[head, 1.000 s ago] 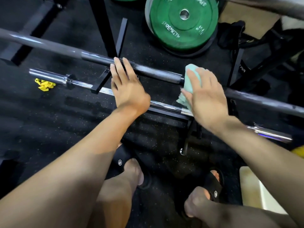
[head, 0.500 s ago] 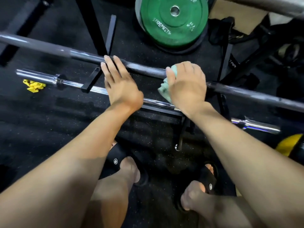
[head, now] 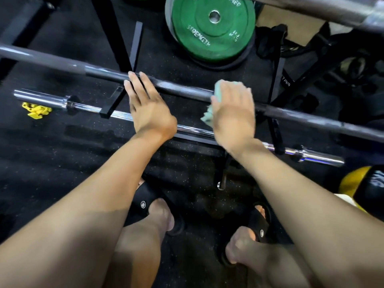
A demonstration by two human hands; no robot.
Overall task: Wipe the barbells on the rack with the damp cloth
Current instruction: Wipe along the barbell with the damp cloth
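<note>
Currently right hand (head: 233,113) grips cloth (head: 207,116) around upper barbell (head: 180,89); left hand (head: 147,104) flat, steadying. Risk: bar rolling, pinching fingers.

The left hand (head: 148,109) lies flat with straight fingers, its fingertips touching the dark upper barbell (head: 182,90) which runs across the view from 9 o'clock to 3 o'clock. The right hand (head: 233,113) wraps the green cloth (head: 208,116) around this same bar, just beside the left hand at its 3 o'clock. Below both hands, a chrome barbell (head: 87,106) rests on the black rack (head: 110,104). A green weight plate (head: 213,28) stands at 12 o'clock, and a small yellow object (head: 36,110) lies on the floor at 9 o'clock
</note>
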